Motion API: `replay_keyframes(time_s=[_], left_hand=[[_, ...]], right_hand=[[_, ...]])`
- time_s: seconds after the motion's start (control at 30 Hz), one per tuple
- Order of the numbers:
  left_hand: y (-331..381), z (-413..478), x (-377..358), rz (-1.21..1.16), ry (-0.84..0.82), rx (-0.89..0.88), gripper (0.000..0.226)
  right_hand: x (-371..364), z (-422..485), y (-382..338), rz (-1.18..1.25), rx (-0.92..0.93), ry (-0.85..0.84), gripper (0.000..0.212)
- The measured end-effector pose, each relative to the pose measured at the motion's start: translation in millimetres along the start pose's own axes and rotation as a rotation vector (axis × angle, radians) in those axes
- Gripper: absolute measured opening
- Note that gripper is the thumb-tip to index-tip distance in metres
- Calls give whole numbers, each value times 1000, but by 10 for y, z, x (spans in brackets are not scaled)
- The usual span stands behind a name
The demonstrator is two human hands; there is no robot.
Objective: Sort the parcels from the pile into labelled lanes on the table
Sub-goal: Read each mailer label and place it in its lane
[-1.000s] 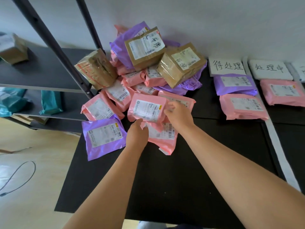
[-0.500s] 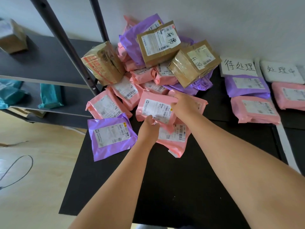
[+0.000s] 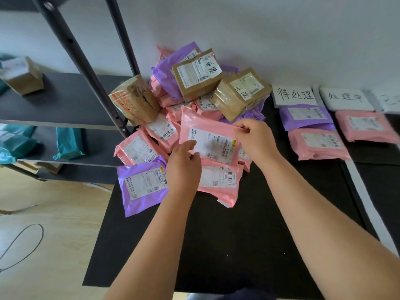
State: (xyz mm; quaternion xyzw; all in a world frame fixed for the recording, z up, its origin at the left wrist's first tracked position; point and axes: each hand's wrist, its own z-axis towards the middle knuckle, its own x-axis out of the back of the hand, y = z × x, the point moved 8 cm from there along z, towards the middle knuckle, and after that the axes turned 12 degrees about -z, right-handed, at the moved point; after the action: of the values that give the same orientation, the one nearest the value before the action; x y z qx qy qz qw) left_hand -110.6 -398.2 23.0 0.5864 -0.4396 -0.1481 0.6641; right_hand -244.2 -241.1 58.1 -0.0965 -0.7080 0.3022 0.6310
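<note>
Right now you have the pink mailer (image 3: 207,133) raised over the front of the pile (image 3: 197,74), label up and tipped toward you. Both hands are on it. Your left hand (image 3: 184,163) pinches the near left corner, thumb lying over the label's edge. Your right hand (image 3: 253,139) pinches the far right edge with its fingers curled onto the plastic. The mailer's long axis seems to run from you toward the wall, leaning a little left at the top.

What matters for the next move is direction: the lanes all lie to your right, across the table (image 3: 216,234). The first sign (image 3: 294,96) sits just beyond your right hand, with a purple mailer (image 3: 305,118) and a pink one (image 3: 318,146) already below it. The second sign (image 3: 346,98) is farther right, past the white tape (image 3: 363,191), with one pink parcel (image 3: 365,126) under it. A third sign shows at the frame edge, too blurred to read.

Your right hand is the nearer one to every lane, so I judge it should carry the mailer across while the left lets go. The label print is smeared here, so I cannot tell which lane it belongs in.
</note>
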Motion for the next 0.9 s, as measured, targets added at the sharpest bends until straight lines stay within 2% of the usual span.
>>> replay_keyframes(time_s=[0.13,0.23,0.37,0.47,0.6,0.7,0.8,0.9], left_hand=[[723,-185,60,112,2,-362,43],[1063,-363,-71,157,-109,-495,39],[1287,-568,-248,41,-222,-289,25],[1488,-778,-444,-42,-269,-270,17],[1655,-936,-608,-126,-197,-219,14],[1686,-1018,-655,-246,-140,-123,17],[1706,-1101,-651,-412,-90,-46,11],[1820,-1209,-691,-523,-114,-26,9]], right_hand=[[526,-348,-139,-93,152,37,19],[863,-571,-177,-113,216,44,18],[1273,-760,-76,-137,229,91,16],[1615,-882,142,-76,192,171,20],[2092,-1107,610,37,59,372,38],[2299,-1344,982,215,-100,445,37],[2245,-1470,1170,300,-147,363,34],[2162,-1529,1141,399,-111,236,24]])
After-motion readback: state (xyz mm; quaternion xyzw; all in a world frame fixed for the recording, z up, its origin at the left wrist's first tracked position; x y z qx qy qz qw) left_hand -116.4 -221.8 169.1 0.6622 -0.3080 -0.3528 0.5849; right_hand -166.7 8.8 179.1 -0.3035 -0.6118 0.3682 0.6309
